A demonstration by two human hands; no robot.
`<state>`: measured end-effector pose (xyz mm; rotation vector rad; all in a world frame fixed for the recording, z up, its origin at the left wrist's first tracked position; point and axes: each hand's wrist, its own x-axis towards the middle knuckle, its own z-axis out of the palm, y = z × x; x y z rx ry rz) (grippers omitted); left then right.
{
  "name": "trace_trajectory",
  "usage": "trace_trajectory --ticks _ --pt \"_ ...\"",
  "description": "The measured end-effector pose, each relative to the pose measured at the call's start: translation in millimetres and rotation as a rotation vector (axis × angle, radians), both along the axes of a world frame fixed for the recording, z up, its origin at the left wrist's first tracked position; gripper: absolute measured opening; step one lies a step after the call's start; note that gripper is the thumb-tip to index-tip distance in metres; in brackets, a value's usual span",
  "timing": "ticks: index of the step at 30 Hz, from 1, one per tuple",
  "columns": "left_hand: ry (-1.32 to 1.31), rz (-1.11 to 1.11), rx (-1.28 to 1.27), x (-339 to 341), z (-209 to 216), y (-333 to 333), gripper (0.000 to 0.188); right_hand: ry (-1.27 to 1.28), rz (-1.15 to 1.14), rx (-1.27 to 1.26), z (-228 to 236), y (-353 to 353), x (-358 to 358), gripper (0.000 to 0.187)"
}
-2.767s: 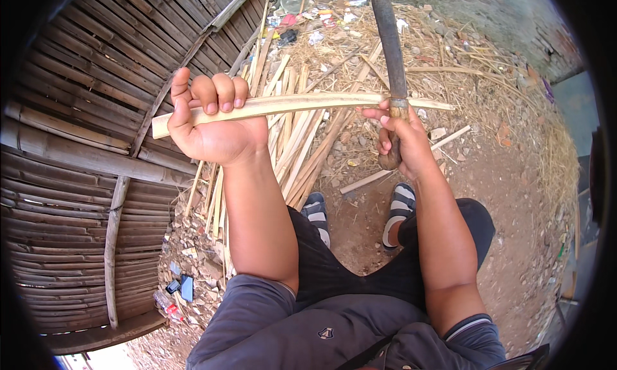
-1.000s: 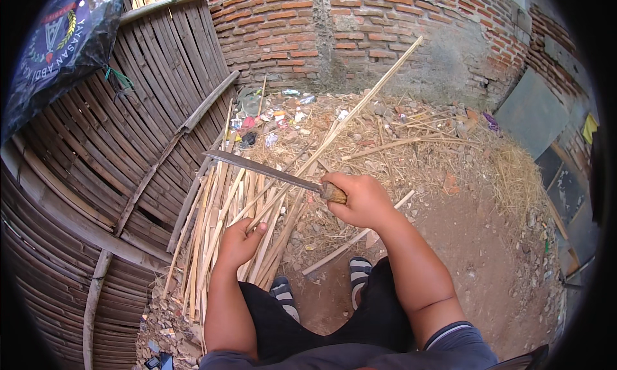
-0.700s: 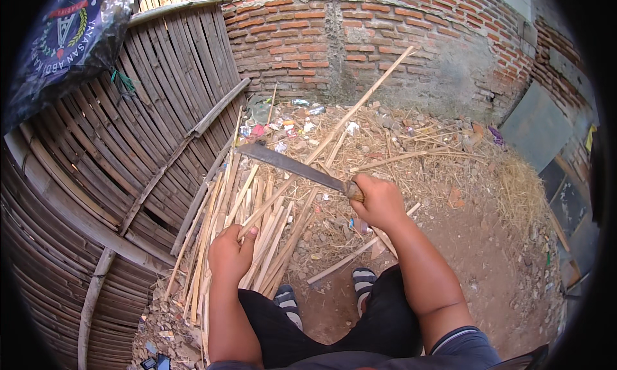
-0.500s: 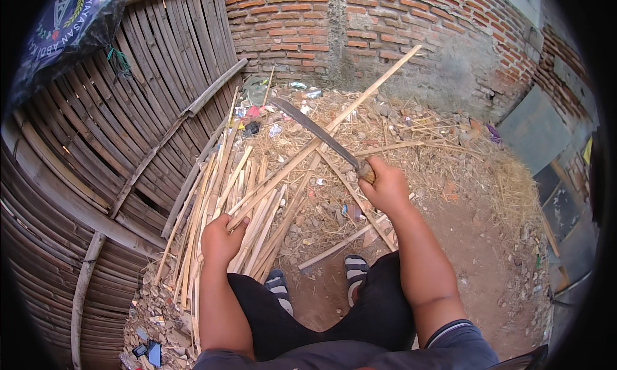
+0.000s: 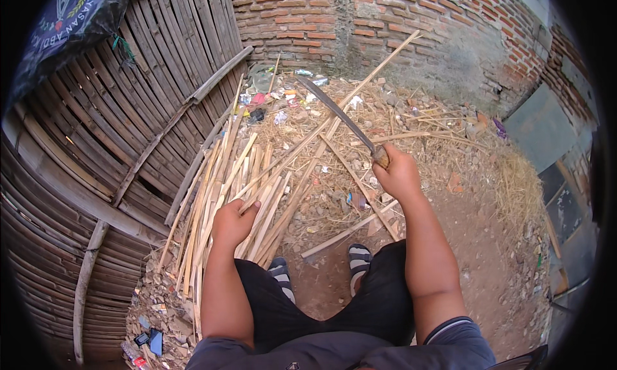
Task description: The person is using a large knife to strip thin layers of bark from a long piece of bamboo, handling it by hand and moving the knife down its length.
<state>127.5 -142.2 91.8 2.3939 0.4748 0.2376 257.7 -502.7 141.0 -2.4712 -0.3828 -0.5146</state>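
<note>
Strip (image 5: pixel 366 84), near end held in left hand (image 5: pixel 234 223), slants away rightward; machete (image 5: pixel 344 116), held in right hand (image 5: pixel 400 171), crosses its line.

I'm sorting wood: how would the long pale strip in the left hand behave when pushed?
The strip is probably fairly stiff, reaching out nearly straight from the left hand. Being slender, it's likely light and may flex sideways.

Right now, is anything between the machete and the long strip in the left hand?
Nothing visible. The machete in the right hand crosses in front of the long strip, which the left hand holds; whether blade and strip touch is unclear.
</note>
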Motion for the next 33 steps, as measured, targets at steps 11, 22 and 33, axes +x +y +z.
trace_trajectory --ticks 11,22,33 --pt "0.044 -0.265 -0.255 -0.8 -5.0 -4.3 0.038 -0.238 0.431 -0.38 0.3 36.2 -32.0 0.024" --pt "-0.034 -0.244 -0.346 3.3 -11.0 -2.1 0.043 -0.148 0.125 -0.034 -6.4 -4.4 -7.2 0.028" --pt "0.065 -0.206 -0.225 -2.7 3.9 -3.7 0.045 -0.101 0.061 -0.002 -8.7 2.4 -0.3 0.025"
